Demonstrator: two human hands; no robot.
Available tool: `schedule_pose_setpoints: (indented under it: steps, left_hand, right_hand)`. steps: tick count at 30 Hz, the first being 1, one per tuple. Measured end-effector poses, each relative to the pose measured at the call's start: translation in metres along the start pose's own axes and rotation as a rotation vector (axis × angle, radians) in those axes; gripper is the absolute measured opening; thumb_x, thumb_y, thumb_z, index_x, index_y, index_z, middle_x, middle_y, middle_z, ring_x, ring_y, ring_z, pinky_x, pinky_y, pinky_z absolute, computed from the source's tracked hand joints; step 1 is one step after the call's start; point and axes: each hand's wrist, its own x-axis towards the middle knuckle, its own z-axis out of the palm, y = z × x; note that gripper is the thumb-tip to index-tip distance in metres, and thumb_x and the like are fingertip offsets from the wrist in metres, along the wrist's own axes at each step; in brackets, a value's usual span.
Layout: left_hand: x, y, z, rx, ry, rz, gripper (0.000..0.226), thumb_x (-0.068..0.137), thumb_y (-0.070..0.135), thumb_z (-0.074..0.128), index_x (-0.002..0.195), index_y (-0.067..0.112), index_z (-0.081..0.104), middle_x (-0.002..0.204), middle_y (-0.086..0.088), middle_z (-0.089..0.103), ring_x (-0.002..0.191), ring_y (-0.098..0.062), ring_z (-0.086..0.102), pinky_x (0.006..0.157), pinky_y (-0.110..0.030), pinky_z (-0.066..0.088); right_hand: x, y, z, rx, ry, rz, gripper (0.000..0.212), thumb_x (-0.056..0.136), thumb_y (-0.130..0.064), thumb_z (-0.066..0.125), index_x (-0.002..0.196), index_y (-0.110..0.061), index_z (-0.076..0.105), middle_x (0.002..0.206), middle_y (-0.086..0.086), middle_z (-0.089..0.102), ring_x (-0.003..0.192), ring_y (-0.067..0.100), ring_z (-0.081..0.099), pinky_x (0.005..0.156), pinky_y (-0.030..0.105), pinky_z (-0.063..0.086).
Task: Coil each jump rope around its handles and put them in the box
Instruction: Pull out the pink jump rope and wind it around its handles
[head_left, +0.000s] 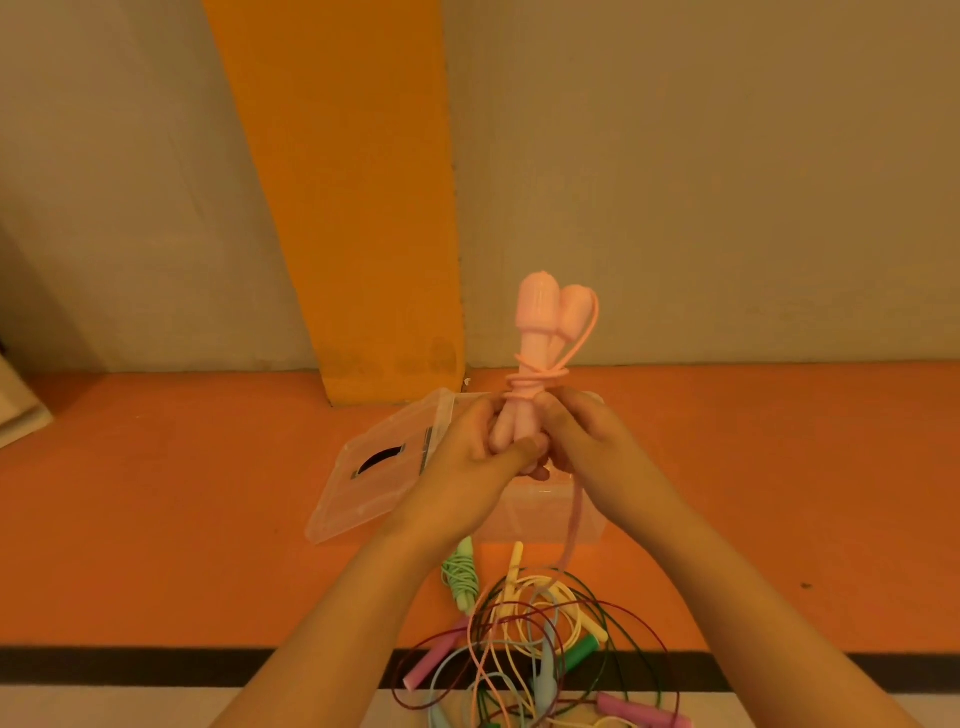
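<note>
Above the clear plastic box (524, 522) on the orange floor, your left hand (470, 449) and right hand (582, 441) clamp the pink plastic jump rope handles (540, 317) mid-coiling; next, wind the hanging pink cord (574, 519).

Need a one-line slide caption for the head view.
Both hands wrap a pink rope around its handles above the open box; more ropes wait on the floor.

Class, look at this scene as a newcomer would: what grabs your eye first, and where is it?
First, the pink jump rope, handles upright at centre, gripped together by the left hand and right hand, with a few coils around the handles. Behind the hands lies the clear box on the orange floor. Below, a tangle of loose ropes lies near the bottom edge.
</note>
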Motion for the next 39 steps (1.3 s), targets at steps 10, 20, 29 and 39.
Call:
schedule_pose_setpoints:
  steps: [10, 20, 29, 39]
  left_hand:
    - [0.006, -0.005, -0.006, 0.353, 0.13, 0.123, 0.049, 0.085, 0.004, 0.065, 0.123, 0.03, 0.049, 0.12, 0.007, 0.061, 0.109, -0.006, 0.058, 0.091, -0.032, 0.05]
    - [0.004, -0.003, 0.007, 0.61, 0.298, 0.225, 0.056, 0.086, -0.001, 0.062, 0.134, 0.024, 0.044, 0.115, 0.019, 0.044, 0.107, 0.002, 0.044, 0.085, -0.016, 0.035]
    - [0.005, -0.002, 0.002, 0.269, 0.228, 0.182, 0.055, 0.073, 0.011, 0.081, 0.111, 0.04, 0.054, 0.1, 0.022, 0.065, 0.095, 0.002, 0.063, 0.078, -0.022, 0.053]
    - [0.005, 0.007, 0.003, -0.194, 0.172, -0.111, 0.03, 0.101, 0.033, 0.038, 0.104, 0.017, 0.063, 0.093, -0.012, 0.071, 0.077, -0.019, 0.069, 0.071, -0.028, 0.056]
  right_hand:
    - [-0.001, 0.002, -0.003, -0.007, 0.079, 0.019, 0.012, 0.092, -0.017, 0.06, 0.086, -0.023, 0.068, 0.056, -0.016, 0.055, 0.053, -0.001, 0.045, 0.055, 0.022, 0.033]
    - [-0.004, -0.009, 0.001, 0.233, 0.109, 0.181, 0.027, 0.092, -0.026, 0.06, 0.068, -0.014, 0.059, 0.044, -0.01, 0.051, 0.043, 0.004, 0.043, 0.045, 0.014, 0.034]
    - [-0.003, -0.008, -0.001, 0.27, 0.223, 0.138, 0.029, 0.093, -0.026, 0.059, 0.066, -0.013, 0.059, 0.05, -0.007, 0.051, 0.047, 0.01, 0.038, 0.047, 0.022, 0.03]
    - [-0.003, -0.015, -0.004, 0.334, 0.173, 0.033, 0.019, 0.094, -0.014, 0.055, 0.076, -0.016, 0.061, 0.054, -0.004, 0.047, 0.05, 0.007, 0.038, 0.047, 0.016, 0.032]
